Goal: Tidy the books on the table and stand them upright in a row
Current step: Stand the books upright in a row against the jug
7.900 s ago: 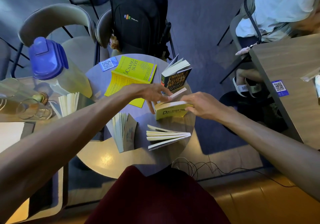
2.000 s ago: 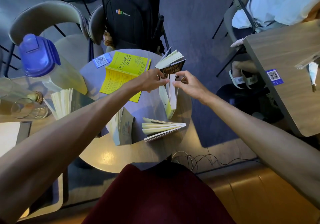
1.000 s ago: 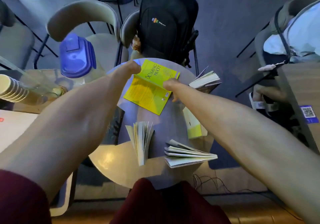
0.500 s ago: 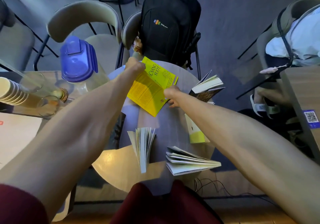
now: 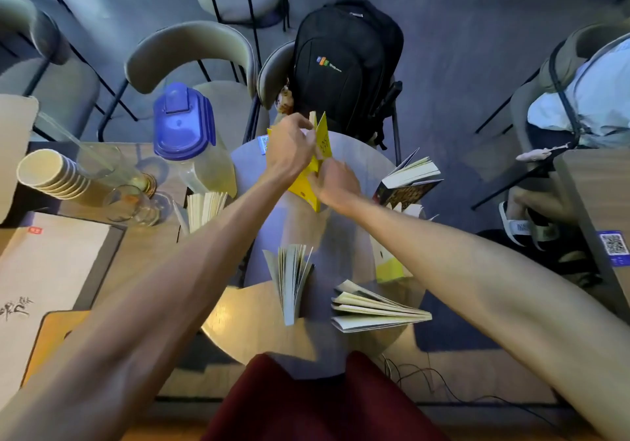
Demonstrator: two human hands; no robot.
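Left hand (image 5: 289, 149) and right hand (image 5: 332, 185) both gripped yellow book (image 5: 318, 157), raised on edge near far edge of round table (image 5: 368, 164). Dark-cover book (image 5: 407, 181) stood splayed at right edge. Two fanned books (image 5: 291, 277) (image 5: 371, 307) stood near front edge. Yellow-spined book (image 5: 388, 263) beside right forearm.

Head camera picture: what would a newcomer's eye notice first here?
First, the yellow book at the far side of the round table, held up by the left hand and the right hand. Next, the black backpack on the chair behind, and the blue-lidded jug at left.
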